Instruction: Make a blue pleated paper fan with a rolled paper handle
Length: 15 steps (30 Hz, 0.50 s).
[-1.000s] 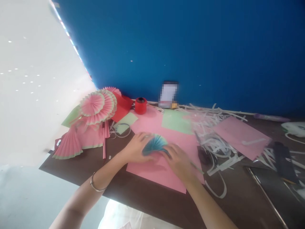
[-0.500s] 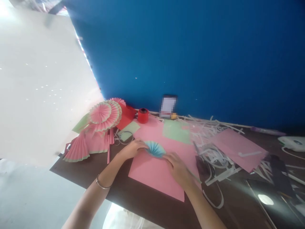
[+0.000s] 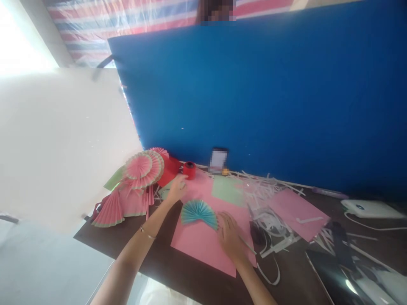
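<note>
One spread right hand (image 3: 230, 238) at fan's (image 3: 198, 212) edge; left hand (image 3: 177, 189) by roll (image 3: 190, 170), grip unclear.

Brown table (image 3: 178, 269) bearing a pink sheet (image 3: 203, 250), white strips (image 3: 280, 245), pleated pink fans (image 3: 110, 209), white corded device (image 3: 375, 209)

Fan (image 3: 198, 212): teal-blue, pleats banded light and dark, edge tan-ish. Sheet under it (image 3: 200, 243): plain pink. Tape roll (image 3: 189, 171): red, dark centre. Rosette (image 3: 140, 166): pink, pale green rims ringing it. Folded fan at left (image 3: 110, 212): pink pleats, green hem. Square (image 3: 227, 189): light green. Paper strips (image 3: 267, 221): white. Counter (image 3: 165, 258): dark brown. Panel (image 3: 254, 97): solid blue. Tarp (image 3: 143, 17): red/white/blue stripes. Marker (image 3: 330, 193): purple.
</note>
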Available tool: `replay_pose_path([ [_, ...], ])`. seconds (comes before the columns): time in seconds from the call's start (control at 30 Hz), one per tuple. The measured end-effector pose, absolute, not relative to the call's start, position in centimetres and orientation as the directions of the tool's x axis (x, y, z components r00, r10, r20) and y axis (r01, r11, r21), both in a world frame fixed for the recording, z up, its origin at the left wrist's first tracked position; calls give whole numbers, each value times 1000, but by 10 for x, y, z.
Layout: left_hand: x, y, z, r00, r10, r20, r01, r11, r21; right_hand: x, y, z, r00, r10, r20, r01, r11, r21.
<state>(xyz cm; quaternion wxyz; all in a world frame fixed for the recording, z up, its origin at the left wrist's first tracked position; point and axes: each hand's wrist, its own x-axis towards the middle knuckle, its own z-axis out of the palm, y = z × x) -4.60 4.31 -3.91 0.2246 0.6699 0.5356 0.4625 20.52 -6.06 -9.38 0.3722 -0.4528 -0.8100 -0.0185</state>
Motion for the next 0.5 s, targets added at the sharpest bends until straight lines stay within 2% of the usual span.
replay_pose_path([
  [0.13, -31, 95, -24, -83, 913, 398, 535, -296, 791, 204, -65, -88, -296, 751, 590, 762, 559, -328],
  [0.23, -22, 117, -20, -178, 950, 256, 479, -143, 866, 202, -68, -77, -280, 764, 581, 765, 543, -345],
  [0.4, -1, 107, -16, -182, 948, 262, 414, -168, 894, 200, -70, -70, -235, 779, 582, 777, 510, -368],
  [0.5, 22, 82, -11, -46, 965, 257, 238, -239, 941, 200, -67, -75, -244, 779, 577, 795, 502, -342],
])
